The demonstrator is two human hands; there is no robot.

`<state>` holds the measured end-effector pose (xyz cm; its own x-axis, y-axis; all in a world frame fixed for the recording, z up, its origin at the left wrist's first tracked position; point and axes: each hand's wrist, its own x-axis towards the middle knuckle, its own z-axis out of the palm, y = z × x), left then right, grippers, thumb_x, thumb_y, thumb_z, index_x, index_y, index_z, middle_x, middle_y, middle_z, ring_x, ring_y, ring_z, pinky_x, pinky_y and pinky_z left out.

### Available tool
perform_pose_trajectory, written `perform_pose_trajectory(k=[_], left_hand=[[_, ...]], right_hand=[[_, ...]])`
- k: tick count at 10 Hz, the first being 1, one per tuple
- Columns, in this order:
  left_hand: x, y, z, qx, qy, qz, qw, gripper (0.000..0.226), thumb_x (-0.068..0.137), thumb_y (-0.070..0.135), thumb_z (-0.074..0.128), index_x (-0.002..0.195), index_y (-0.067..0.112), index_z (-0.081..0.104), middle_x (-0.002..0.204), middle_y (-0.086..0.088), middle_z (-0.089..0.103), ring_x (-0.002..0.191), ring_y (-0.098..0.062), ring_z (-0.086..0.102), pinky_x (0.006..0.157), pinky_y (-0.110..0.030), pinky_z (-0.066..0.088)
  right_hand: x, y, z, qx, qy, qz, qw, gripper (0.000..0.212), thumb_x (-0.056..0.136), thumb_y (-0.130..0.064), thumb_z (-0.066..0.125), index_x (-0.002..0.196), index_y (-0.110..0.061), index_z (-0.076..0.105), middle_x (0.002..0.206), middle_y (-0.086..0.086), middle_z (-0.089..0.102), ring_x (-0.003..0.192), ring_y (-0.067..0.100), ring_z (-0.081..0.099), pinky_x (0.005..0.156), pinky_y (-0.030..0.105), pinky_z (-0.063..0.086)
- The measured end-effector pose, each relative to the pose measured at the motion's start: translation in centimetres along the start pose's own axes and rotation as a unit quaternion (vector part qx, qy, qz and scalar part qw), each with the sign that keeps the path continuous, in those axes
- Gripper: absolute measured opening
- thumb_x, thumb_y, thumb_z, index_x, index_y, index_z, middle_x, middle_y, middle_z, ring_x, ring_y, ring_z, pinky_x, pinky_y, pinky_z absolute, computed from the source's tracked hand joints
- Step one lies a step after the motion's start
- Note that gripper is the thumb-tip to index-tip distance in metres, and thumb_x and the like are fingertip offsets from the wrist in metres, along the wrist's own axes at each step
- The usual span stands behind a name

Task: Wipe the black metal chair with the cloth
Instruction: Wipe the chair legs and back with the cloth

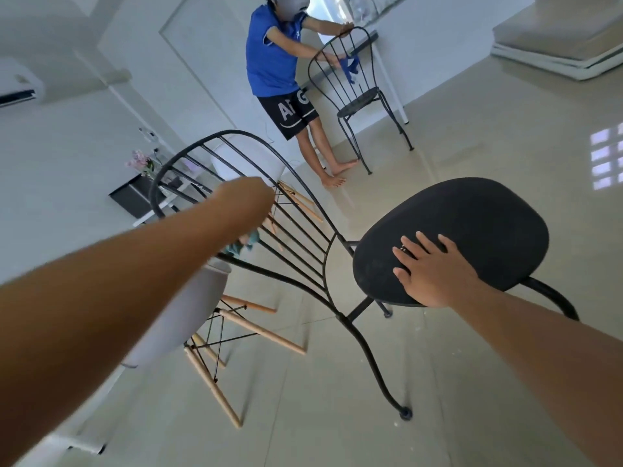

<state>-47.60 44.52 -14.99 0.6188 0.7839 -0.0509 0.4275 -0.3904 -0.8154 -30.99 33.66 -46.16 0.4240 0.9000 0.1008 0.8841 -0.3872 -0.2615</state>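
Observation:
The black metal chair fills the middle of the head view, its round seat at the right and its barred backrest at the left. My right hand lies flat on the seat's near edge, fingers spread. My left hand reaches to the backrest bars and is closed on a teal cloth, which hangs below my wrist against the bars. My fingers there are hidden behind the wrist.
A white shell chair with wooden legs stands just behind the backrest, another further back. A person in a blue shirt wipes a second black chair by a white table. A black box with flowers sits at the left.

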Motion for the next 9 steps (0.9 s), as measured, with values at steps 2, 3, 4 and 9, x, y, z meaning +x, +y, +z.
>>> perform_pose_trajectory(k=[2,3,4,9], left_hand=[[-1.5,-8.5,-3.2,0.027,-0.011,0.007,1.0,0.041,0.07,0.036,0.095,0.107,0.027,0.082,0.088,0.007,0.074,0.089,-0.017,0.065,0.073,-0.028,0.047],[-1.9,-10.4,-3.2,-0.029,0.021,0.025,0.999,0.038,0.07,0.037,0.094,0.106,0.032,0.083,0.082,0.012,0.069,0.086,-0.015,0.063,0.068,-0.027,0.045],[-1.9,-11.4,-3.7,-0.057,0.098,0.032,0.993,0.032,0.078,0.034,0.089,0.11,0.033,0.082,0.087,0.008,0.072,0.086,-0.018,0.063,0.074,-0.031,0.052],[2.4,-9.0,-0.6,-0.011,0.048,0.012,0.999,0.042,0.08,0.022,0.089,0.121,0.026,0.078,0.109,-0.001,0.074,0.099,-0.022,0.064,0.078,-0.028,0.049]], right_hand=[[-0.2,0.0,-0.1,-0.002,-0.004,-0.002,1.0,0.066,0.11,-0.055,0.007,0.172,-0.032,0.006,0.181,-0.003,-0.002,0.167,0.025,-0.006,0.132,0.057,0.003],[-0.2,-0.2,-0.3,-0.001,-0.005,0.002,1.0,0.066,0.11,-0.056,0.007,0.172,-0.032,0.005,0.181,-0.004,-0.003,0.167,0.025,-0.006,0.133,0.057,0.002],[-0.2,-0.2,-0.3,0.001,-0.006,0.005,1.0,0.066,0.11,-0.056,0.007,0.172,-0.032,0.004,0.181,-0.004,-0.004,0.167,0.025,-0.007,0.133,0.057,0.001],[0.1,-0.1,-0.2,-0.003,-0.01,0.008,1.0,0.066,0.11,-0.057,0.007,0.172,-0.033,0.005,0.181,-0.004,-0.003,0.167,0.025,-0.006,0.132,0.058,0.002]])
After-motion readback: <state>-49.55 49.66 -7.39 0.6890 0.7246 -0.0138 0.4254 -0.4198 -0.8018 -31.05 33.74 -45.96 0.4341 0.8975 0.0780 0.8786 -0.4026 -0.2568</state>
